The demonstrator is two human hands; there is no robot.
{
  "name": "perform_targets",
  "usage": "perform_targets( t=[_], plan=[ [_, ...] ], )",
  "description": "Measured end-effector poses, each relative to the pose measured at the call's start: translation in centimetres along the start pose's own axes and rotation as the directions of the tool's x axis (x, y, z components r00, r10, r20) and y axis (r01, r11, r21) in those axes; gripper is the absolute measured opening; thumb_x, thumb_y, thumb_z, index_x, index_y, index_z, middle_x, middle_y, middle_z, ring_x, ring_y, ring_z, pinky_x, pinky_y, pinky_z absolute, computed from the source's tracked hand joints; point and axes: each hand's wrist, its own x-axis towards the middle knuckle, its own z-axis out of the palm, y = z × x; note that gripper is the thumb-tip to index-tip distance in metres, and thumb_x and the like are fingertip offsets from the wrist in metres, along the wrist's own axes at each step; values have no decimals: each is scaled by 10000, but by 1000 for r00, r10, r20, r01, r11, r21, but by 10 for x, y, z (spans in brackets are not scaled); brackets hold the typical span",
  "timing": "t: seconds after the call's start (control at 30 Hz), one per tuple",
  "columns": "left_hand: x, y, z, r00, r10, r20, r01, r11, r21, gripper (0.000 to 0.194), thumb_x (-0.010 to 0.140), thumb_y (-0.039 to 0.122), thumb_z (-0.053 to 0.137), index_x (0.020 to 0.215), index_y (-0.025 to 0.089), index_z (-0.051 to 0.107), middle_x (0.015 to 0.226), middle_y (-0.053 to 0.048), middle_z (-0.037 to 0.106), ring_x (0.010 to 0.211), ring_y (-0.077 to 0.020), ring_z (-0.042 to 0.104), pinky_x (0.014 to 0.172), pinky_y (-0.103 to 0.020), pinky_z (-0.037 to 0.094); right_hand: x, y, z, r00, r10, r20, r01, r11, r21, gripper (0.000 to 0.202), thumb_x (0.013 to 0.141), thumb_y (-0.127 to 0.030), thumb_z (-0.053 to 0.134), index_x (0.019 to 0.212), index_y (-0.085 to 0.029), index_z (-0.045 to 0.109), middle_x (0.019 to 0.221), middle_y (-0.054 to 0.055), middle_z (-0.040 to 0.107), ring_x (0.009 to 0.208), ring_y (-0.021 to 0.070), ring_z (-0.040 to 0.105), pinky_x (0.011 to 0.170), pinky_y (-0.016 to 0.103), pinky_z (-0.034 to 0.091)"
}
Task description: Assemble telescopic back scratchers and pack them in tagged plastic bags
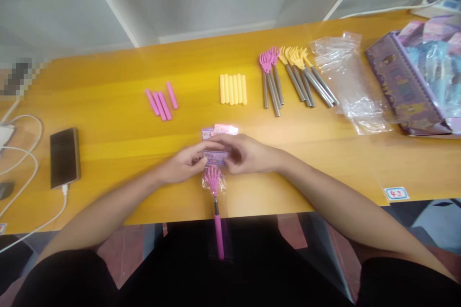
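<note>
A pink back scratcher [219,235] lies inside a clear plastic bag, its claw end on the table and its handle jutting past the front edge. At the top of this bag is a small purple printed card [216,157]. My left hand [185,162] grips the card's left side between thumb and fingers. On the other side, my right hand [248,154] closes on the card's right end, its fingers arched over the top. More printed cards, pink and purple [224,129], show just beyond my fingers.
Behind my hands lie pink handle tubes [162,105], yellow handle tubes [233,89], pink-clawed scratchers [266,63] and yellow-clawed scratchers [298,60]. Clear bags [355,81] and a purple display box [405,86] are at right. A phone [65,157] with a charging cable sits at left.
</note>
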Motion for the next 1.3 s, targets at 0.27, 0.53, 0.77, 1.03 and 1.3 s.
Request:
perform_targets(
  t=[0.27,0.53,0.77,1.03,1.3],
  plan=[
    [0,0,-1,999,-32,20,33,999,-30,481,1074,215,501,1551,246,544,1507,-134,635,1257,-230,700,1063,-351,563,-1,-1,-2,999,42,13,-41,998,-41,619,811,-129,662,1421,-189,572,973,9,703,656,93,544,576,224,457],
    [-1,3,0,999,-33,-25,27,982,-189,469,1046,314,597,1504,212,576,1443,-158,676,1225,-267,716,1036,-389,556,-14,-48,-20,926,378,-10,-376,918,-123,283,1046,-371,559,1153,-143,688,907,41,721,665,115,627,642,270,511],
    [-2,4,3,998,-60,15,62,958,-280,469,1025,229,594,1493,216,569,1395,-181,722,1315,-289,697,1048,-423,549,-57,-62,50,751,601,274,-659,713,241,342,1044,-487,616,1176,-172,620,928,21,703,462,44,574,369,178,408],
    [-4,-4,1,996,-59,65,78,937,-342,585,991,325,704,1535,190,535,1462,-217,679,1398,-353,638,1062,-452,550,-79,-43,113,820,551,153,-537,651,536,456,962,-568,734,1152,-179,587,1048,48,725,603,40,582,443,133,451],
    [-1,-14,-6,982,-23,187,103,899,-426,583,1019,365,652,1551,204,473,1497,-269,625,1052,-316,800,954,-486,616,-105,-50,85,846,502,-180,-357,784,508,406,978,-582,699,1060,-190,635,979,56,687,710,124,619,616,279,561]
  ],
)
